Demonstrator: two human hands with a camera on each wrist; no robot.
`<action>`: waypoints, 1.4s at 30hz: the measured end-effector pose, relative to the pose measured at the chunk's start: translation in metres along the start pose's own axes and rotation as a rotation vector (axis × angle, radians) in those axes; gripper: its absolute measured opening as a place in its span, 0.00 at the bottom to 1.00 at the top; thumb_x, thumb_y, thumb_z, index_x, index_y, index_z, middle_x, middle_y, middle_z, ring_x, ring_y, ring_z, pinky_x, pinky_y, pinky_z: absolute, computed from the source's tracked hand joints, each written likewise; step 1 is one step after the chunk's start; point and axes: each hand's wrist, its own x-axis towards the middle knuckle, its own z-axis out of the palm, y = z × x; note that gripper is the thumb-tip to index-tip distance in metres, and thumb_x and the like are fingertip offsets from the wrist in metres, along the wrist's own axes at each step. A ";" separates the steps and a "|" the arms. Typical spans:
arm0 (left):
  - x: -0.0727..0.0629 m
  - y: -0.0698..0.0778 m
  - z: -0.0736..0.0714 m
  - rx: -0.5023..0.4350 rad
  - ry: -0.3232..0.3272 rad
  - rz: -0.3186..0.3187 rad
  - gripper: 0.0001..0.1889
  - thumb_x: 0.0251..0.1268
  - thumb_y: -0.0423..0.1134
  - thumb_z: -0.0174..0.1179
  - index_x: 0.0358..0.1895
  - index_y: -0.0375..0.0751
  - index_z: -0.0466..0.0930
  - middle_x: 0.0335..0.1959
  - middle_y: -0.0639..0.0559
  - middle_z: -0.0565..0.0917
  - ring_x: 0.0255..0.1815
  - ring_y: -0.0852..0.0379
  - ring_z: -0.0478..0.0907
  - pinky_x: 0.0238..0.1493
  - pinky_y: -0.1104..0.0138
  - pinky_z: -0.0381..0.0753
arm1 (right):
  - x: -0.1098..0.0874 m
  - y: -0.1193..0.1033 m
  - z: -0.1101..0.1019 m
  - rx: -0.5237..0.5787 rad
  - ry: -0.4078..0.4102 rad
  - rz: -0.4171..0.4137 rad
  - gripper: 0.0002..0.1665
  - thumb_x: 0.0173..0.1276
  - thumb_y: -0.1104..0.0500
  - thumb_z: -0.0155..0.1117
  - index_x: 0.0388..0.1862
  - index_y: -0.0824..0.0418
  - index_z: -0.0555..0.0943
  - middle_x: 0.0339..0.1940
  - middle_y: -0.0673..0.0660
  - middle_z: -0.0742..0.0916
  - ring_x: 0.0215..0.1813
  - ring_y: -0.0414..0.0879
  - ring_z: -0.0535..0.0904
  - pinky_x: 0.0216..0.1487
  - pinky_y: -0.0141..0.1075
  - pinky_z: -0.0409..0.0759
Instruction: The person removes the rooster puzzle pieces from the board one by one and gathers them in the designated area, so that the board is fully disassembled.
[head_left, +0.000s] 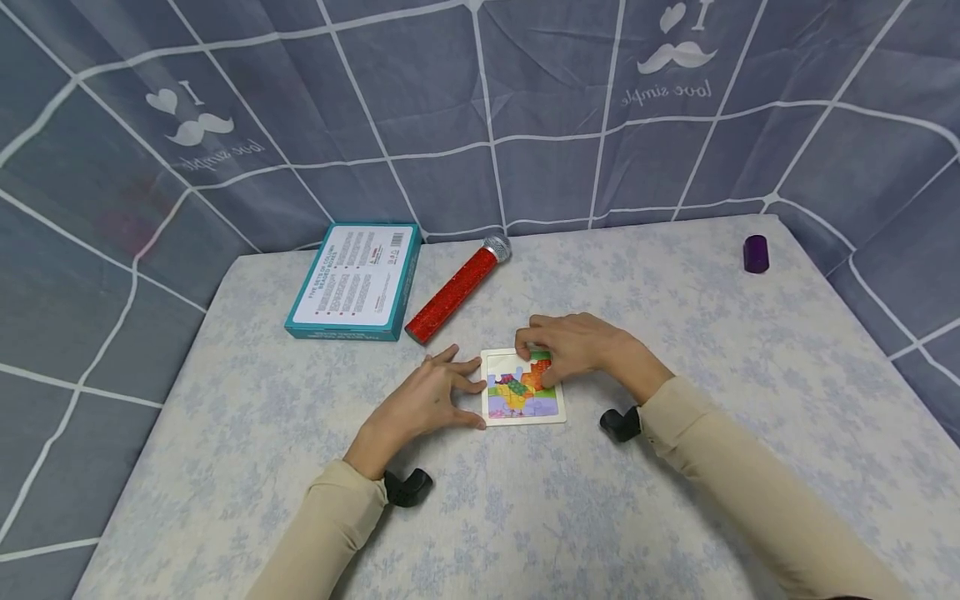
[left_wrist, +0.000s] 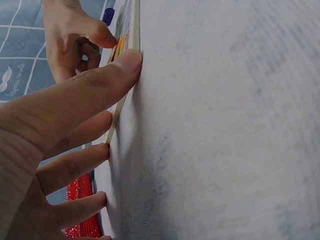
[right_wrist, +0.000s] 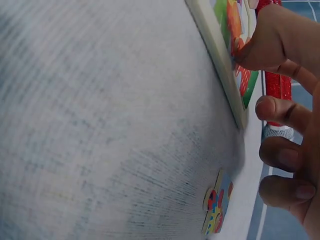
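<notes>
A small square jigsaw puzzle (head_left: 522, 408) in a white frame lies on the table, its coloured pieces leaving a bare white patch at the upper left. With spread fingers my left hand (head_left: 427, 396) touches the frame's left edge; its thumb (left_wrist: 127, 61) rests at the near corner. Over the puzzle's upper right is my right hand (head_left: 577, 343), the thumb (right_wrist: 247, 57) pressing on the red and orange pieces. Its other fingers bend loosely by the far edge. A loose puzzle piece (right_wrist: 219, 202) lies right of the frame, hidden under the right hand in the head view.
Behind the puzzle lies a red glittery microphone (head_left: 453, 296) with a silver head. Left of it is a teal and white box (head_left: 352, 279). A purple cylinder (head_left: 756, 254) stands at the far right. Blue checked cloth (head_left: 547, 183) hangs behind the table.
</notes>
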 end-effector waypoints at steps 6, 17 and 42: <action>0.000 0.000 0.000 -0.007 0.005 0.000 0.30 0.41 0.47 0.81 0.52 0.42 0.86 0.66 0.46 0.74 0.75 0.35 0.55 0.70 0.36 0.51 | -0.005 0.004 0.001 0.139 0.056 0.003 0.21 0.48 0.54 0.74 0.40 0.45 0.75 0.38 0.46 0.76 0.36 0.42 0.71 0.34 0.37 0.69; -0.001 0.000 -0.001 -0.002 0.010 0.006 0.30 0.41 0.47 0.80 0.53 0.42 0.85 0.66 0.45 0.74 0.75 0.34 0.55 0.70 0.36 0.52 | -0.010 0.011 0.005 0.388 0.126 -0.019 0.22 0.55 0.66 0.71 0.48 0.50 0.81 0.41 0.47 0.83 0.36 0.46 0.74 0.39 0.40 0.73; -0.003 0.001 0.001 -0.021 0.015 0.007 0.31 0.41 0.47 0.80 0.53 0.41 0.85 0.67 0.45 0.73 0.75 0.35 0.54 0.70 0.37 0.50 | -0.046 0.048 -0.002 0.793 0.215 0.213 0.12 0.67 0.60 0.65 0.47 0.60 0.88 0.45 0.56 0.89 0.33 0.38 0.76 0.36 0.34 0.74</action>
